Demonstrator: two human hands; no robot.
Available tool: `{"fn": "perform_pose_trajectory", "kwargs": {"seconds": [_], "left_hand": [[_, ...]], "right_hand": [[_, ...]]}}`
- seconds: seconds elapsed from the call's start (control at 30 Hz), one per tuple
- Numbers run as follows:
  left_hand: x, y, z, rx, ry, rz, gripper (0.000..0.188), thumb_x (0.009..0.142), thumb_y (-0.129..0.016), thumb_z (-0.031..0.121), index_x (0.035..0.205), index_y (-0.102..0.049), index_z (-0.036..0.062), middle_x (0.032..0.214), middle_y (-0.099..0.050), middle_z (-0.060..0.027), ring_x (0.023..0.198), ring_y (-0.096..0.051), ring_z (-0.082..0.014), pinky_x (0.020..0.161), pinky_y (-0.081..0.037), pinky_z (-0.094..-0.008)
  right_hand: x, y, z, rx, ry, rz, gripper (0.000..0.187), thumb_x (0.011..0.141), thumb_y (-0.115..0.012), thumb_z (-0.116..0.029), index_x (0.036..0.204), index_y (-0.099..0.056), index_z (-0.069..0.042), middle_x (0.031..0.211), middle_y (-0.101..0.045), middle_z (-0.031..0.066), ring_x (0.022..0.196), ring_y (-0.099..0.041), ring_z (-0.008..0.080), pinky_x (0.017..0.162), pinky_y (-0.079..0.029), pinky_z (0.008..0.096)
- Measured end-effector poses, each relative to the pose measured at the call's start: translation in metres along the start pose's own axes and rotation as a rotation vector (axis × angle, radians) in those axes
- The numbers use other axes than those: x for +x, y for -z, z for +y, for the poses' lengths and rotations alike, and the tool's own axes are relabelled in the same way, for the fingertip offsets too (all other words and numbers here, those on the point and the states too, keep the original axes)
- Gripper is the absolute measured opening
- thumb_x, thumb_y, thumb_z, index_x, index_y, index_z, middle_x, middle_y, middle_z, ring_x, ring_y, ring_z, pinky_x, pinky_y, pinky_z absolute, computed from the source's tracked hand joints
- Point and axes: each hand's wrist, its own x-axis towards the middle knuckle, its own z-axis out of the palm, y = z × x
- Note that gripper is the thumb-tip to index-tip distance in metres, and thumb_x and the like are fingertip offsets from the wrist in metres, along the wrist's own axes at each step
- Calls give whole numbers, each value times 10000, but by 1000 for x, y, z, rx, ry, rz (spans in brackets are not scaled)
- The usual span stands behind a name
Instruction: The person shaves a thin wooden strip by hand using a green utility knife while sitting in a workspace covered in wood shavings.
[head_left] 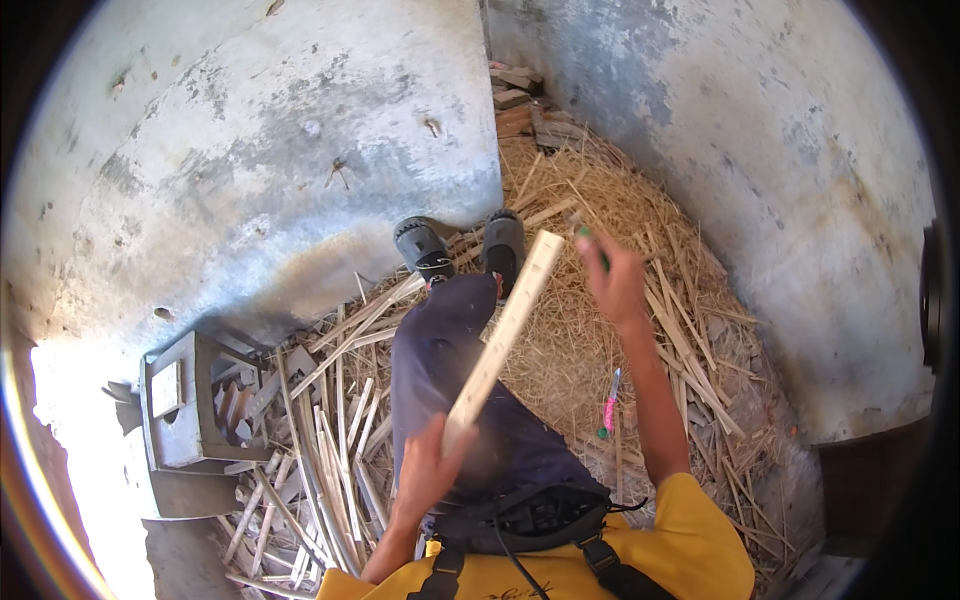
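My left hand (428, 462) is closed around the lower end of a pale, squared wooden stick (510, 325). The stick slants up and to the right over my legs, with a few small marks along its face. Near its upper end, my right hand (616, 284) is closed around a green-handled tool (604, 260); the tool's working end is blurred and I cannot make out its kind. A narrow tool with a pink handle (609, 412), a green end and a pale blade lies on the ground below my right hand.
Straw and shavings (570, 330) cover the ground around my shoes (422, 246). Many thin wooden strips (335, 470) lie at the left. A grey box-like frame (185, 400) stands beside them, and wood pieces (515, 85) are piled in the far corner. Worn walls (300, 130) rise ahead and right.
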Motion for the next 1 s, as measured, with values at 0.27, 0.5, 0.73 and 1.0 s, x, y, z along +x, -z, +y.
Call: {"fn": "perform_pose_trajectory", "kwargs": {"seconds": [0.27,0.5,0.73,1.0], "left_hand": [[11,26,6,12,29,186,308,983,-782,259,1061,-700,-27,709,-700,-216,626,-716,-369,591,-519,-421],[20,13,19,4,-80,223,424,975,-802,319,846,-556,-2,610,-580,-167,490,-510,-295,524,-417,-398],[29,13,37,-126,-11,93,408,1050,-712,320,867,-534,2,636,-521,-104,580,-453,-170,562,-400,-375],[43,-1,22,-215,-58,-1,387,1108,-611,308,909,-518,-11,673,-484,-182,624,-393,-220,580,-390,-409]], "right_hand": [[1,16,47,86,-82,-205,527,1081,-582,-539,1125,-733,-36,625,-520,-7,541,-433,116,540,-329,326],[-34,14,-32,296,149,-152,377,1069,-649,-419,1154,-698,-55,735,-648,43,604,-601,137,557,-449,308],[-70,13,-78,251,265,-352,332,1006,-745,-359,1116,-706,-49,901,-758,98,717,-750,223,622,-572,355],[-90,3,-94,292,451,-303,310,950,-812,-298,1084,-724,-32,851,-732,114,693,-730,288,598,-548,369]]}}
